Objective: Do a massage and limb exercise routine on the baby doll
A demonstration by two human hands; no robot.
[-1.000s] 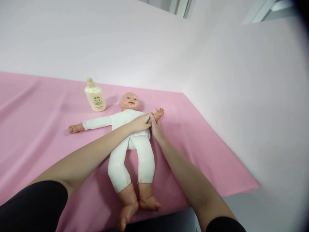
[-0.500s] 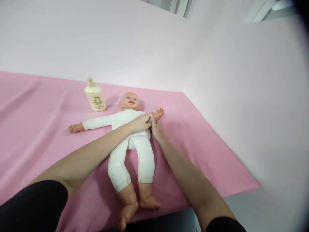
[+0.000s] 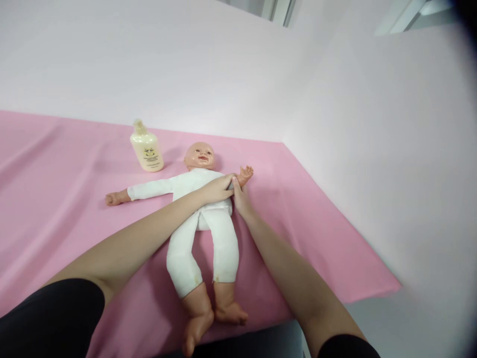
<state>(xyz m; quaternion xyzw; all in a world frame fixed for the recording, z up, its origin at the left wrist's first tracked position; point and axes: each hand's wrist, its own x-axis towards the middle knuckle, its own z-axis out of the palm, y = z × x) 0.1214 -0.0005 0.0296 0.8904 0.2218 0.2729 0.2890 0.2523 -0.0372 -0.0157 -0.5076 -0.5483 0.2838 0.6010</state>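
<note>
A baby doll (image 3: 188,185) with a white cloth body lies on its back, head away from me and feet towards me. Its arm on the right side is held between my two hands, with the small plastic hand sticking out beyond them. Reaching across the doll's belly, my left hand (image 3: 219,189) is closed around that arm near the wrist. My right hand (image 3: 240,195) grips the same arm from the outer side, its thumb up against my left fingers. Part of the doll's sleeve is hidden under my hands.
A pale yellow pump bottle (image 3: 148,150) stands left of the doll's head. A pink cloth (image 3: 316,233) covers the table, whose right edge slants towards me. White walls (image 3: 167,64) rise behind and to the right.
</note>
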